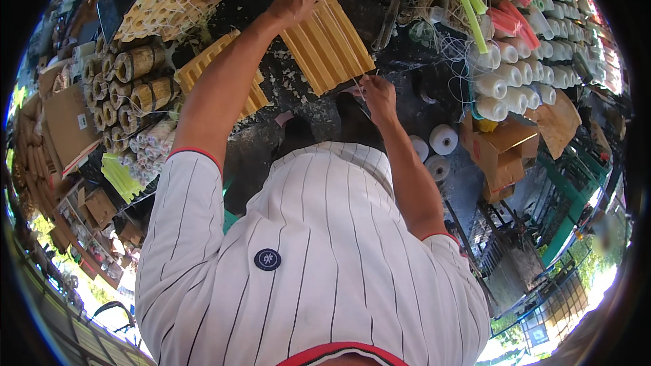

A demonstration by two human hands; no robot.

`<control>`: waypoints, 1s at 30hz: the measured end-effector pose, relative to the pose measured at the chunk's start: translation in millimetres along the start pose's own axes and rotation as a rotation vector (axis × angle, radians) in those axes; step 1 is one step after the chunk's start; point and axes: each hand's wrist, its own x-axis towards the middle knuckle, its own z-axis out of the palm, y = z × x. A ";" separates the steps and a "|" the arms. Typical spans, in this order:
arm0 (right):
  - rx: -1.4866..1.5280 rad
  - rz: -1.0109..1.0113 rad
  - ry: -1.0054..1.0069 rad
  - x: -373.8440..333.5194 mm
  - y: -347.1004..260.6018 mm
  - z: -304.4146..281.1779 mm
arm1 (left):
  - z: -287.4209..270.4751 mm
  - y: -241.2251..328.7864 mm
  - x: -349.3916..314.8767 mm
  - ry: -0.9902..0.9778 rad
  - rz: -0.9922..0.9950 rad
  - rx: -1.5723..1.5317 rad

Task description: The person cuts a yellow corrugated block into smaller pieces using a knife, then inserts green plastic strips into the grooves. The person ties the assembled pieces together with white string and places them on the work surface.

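Observation:
A yellow ridged bundle of tubes point(327, 46) lies on the dark, flecked work surface in front of me. A thin white string runs over it near its right side. At its upper left corner is my left hand point(296, 5), closed, with the fingertips partly hidden, so what they grip cannot be made out. My right hand point(378, 97) is beside the lower right corner, its fingers pinching the white string point(361, 91). Partly behind my left forearm lies another yellow ridged bundle point(254, 98).
Stacked yellow tube bundles point(152, 0) stand at the far left, above brown rolls point(139, 68). White thread spools point(505, 81) crowd the right, near green and pink strips point(468, 10). An open cardboard box point(498, 152) and loose spools point(444, 140) are lower right. A dark flat bar point(390, 17) lies beyond.

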 end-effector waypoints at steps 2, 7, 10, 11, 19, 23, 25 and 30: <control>-0.154 -0.027 0.057 -1.1 -7.3 -1.6 | 3.9 -5.0 4.1 -0.023 0.029 0.068; -0.341 -0.106 0.098 -0.3 -6.2 -6.4 | 6.9 -9.4 5.8 -0.033 -0.092 -0.027; -0.434 -0.141 0.133 -3.1 -12.5 -4.8 | 7.3 -10.9 6.2 -0.054 -0.151 -0.082; -0.445 -0.150 0.139 -2.9 -12.5 -4.7 | 7.8 -11.6 6.4 -0.073 -0.170 -0.090; -0.388 -0.186 0.171 0.2 -0.7 -8.3 | 11.8 -13.5 9.9 -0.056 -0.272 -0.214; -0.370 -0.171 0.167 6.5 10.5 -11.5 | 13.9 -16.2 9.4 -0.063 -0.292 -0.201; -0.401 -0.174 0.172 5.6 9.0 -12.0 | 14.8 -15.9 6.3 -0.043 -0.310 -0.230; -0.392 -0.183 0.197 1.1 13.2 -17.7 | 9.8 -16.5 5.4 -0.092 -0.343 -0.307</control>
